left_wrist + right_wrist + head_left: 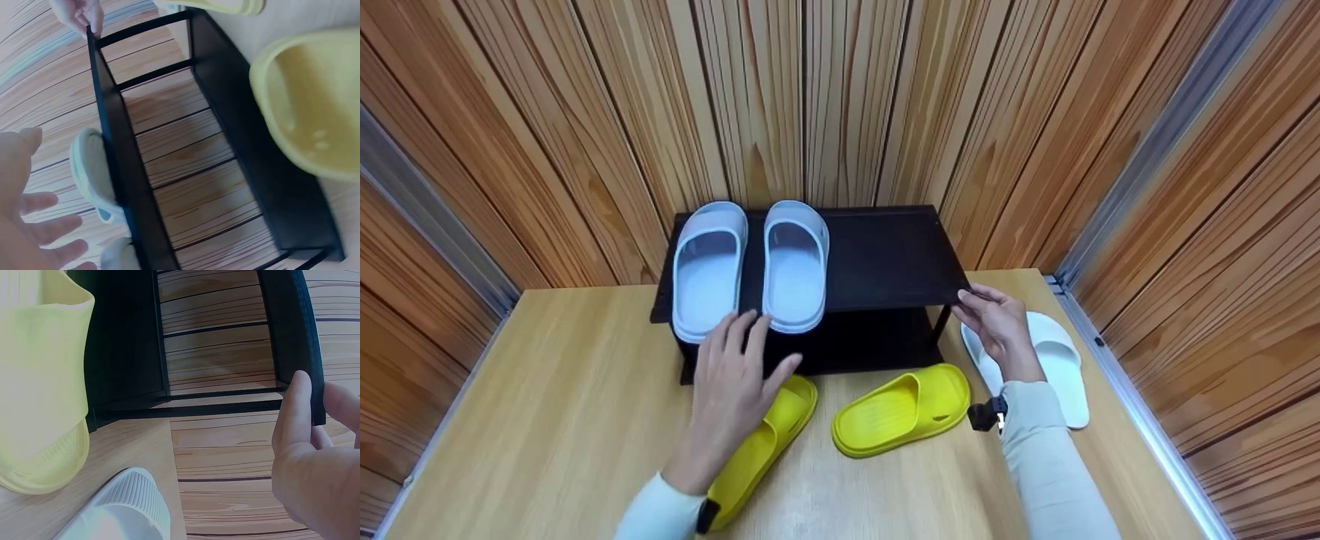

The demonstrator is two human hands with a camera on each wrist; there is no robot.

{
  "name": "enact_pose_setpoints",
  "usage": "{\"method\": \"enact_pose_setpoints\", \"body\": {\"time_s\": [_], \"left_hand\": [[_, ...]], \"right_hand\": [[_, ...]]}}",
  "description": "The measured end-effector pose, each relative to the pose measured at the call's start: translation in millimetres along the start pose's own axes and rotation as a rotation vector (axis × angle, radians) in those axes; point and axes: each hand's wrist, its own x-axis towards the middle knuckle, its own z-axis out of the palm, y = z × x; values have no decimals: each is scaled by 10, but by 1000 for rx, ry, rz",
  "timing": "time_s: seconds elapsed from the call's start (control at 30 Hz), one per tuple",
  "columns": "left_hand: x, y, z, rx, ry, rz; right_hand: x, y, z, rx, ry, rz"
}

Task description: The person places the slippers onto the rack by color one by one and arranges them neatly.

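Note:
A black two-tier shoe rack (892, 255) stands against the back wall. Two pale blue-grey slippers (795, 270) sit side by side on the left half of its top shelf. My right hand (997, 330) pinches the front right corner of that shelf; in the right wrist view the thumb and fingers (295, 408) lie on both faces of the board. My left hand (733, 382) is held with fingers spread in front of the slippers, its fingertips overlapping their near ends in the head view. The left wrist view shows this hand (25, 208) apart from the rack, holding nothing.
Two yellow slippers lie on the wood-grain floor before the rack, one at centre right (877, 416), the other partly hidden under the left hand (791, 412). White footwear (1057, 367) lies right of the rack, partly behind the right wrist. Wood-panelled walls (1185, 225) enclose the space.

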Motion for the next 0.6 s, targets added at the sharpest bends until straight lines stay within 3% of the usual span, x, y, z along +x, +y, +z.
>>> {"method": "enact_pose_setpoints", "body": {"time_s": [0.1, 0.2, 0.43, 0.6], "left_hand": [[-174, 3, 75, -24, 49, 11], [-338, -17, 159, -37, 42, -8], [-618, -162, 330, -30, -130, -163], [-697, -234, 432, -74, -222, -298]], "right_hand": [[-1, 2, -2, -5, 9, 11], [-6, 0, 1, -2, 4, 21], [-17, -18, -2, 12, 6, 32], [-24, -29, 5, -3, 3, 30]]}}
